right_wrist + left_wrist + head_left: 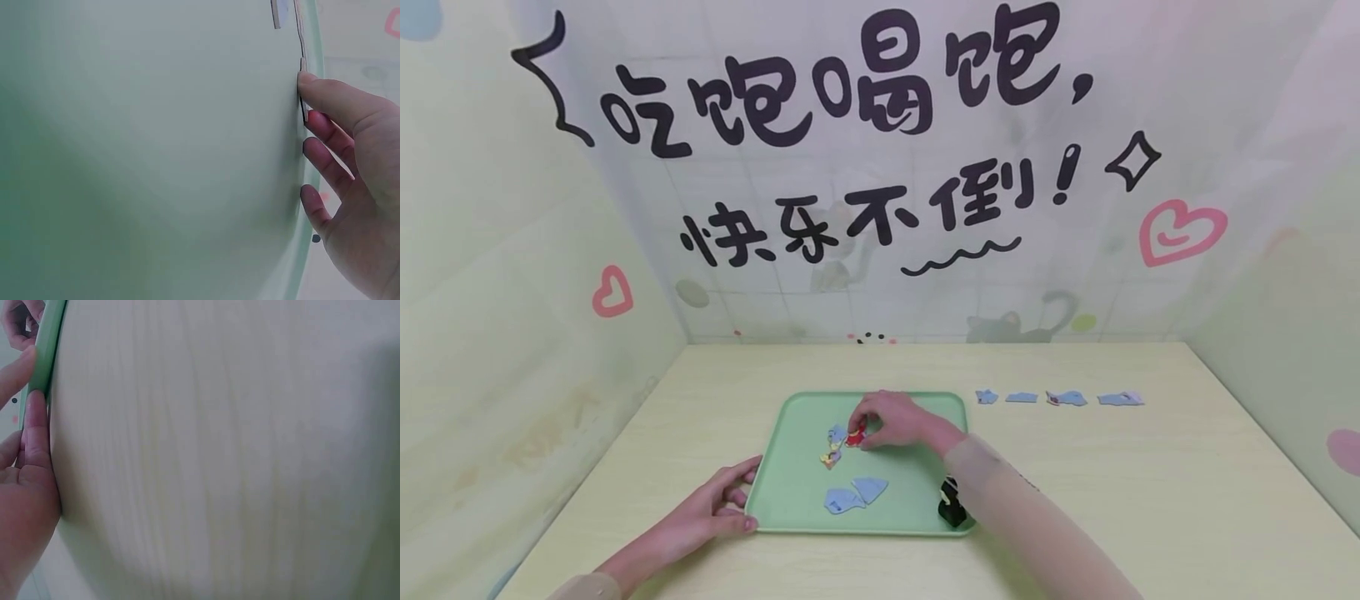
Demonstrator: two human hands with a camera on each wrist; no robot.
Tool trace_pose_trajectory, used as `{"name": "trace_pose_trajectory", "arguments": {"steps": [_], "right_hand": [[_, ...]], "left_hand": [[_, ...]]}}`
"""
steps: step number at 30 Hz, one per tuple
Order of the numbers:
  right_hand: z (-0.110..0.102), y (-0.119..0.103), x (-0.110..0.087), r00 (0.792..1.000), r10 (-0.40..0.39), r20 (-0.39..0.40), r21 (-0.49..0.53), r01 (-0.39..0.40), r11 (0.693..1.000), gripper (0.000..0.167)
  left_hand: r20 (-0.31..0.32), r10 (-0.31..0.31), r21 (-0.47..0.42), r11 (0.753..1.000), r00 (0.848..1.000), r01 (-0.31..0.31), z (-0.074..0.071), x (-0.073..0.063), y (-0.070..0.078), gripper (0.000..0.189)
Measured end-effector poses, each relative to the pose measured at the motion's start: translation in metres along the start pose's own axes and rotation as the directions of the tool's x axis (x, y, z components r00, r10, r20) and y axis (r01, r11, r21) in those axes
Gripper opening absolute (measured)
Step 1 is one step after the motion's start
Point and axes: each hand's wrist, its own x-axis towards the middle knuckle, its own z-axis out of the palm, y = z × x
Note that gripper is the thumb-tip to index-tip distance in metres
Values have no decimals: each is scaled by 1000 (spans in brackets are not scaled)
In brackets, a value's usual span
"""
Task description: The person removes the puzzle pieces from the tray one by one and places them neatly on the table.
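Observation:
A light green tray (917,523) lies on the table. My left hand (722,502) holds its left edge near the front corner; in the left wrist view, the fingers (37,428) touch the green rim (45,362). Over the tray's far half, my right hand (891,418) pinches a red puzzle piece (855,437) between thumb and fingers, low against the tray. Seen edge-on in the right wrist view, that piece (304,100) is thin. To its left are a blue piece (837,433) and a yellow-and-orange piece (831,457). Two pale blue pieces (845,501) (870,489) lie nearer the front.
A black object (952,505) stands in the tray's front right corner, partly behind my right sleeve. Right of the tray, several puzzle pieces (1066,398) lie in a row on the wood-grain table (1150,475). Printed walls (865,308) enclose the table at the back and sides.

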Motion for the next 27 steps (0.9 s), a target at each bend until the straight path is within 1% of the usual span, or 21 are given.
{"name": "trace_pose_trajectory", "arguments": {"steps": [6, 13, 18, 22, 25, 27], "right_hand": [[1, 0, 2, 1000, -1, 1, -10, 1, 1000, 25], [0, -1, 0, 1000, 3, -8, -6, -3, 1000, 24], [-1, 1, -4, 1000, 12, -21, 27, -12, 1000, 22], [-5, 2, -7, 999, 26, -23, 64, -25, 998, 27], [-9, 2, -10, 999, 25, -32, 68, -23, 997, 30], [-13, 3, -12, 999, 15, -42, 62, -12, 998, 30]], "left_hand": [[0, -3, -5, 1000, 1000, 3, 0, -1, 1, 90], [-1, -8, -16, 1000, 1000, 8, 1, -1, 2, 91], [5, -11, -21, 1000, 1000, 11, 3, -1, 2, 90], [1, -16, -25, 1000, 1000, 16, 3, -1, 2, 89], [1, -16, -23, 1000, 1000, 16, 2, -1, 2, 90], [2, -16, -23, 1000, 1000, 16, 2, -2, 2, 90]]}}
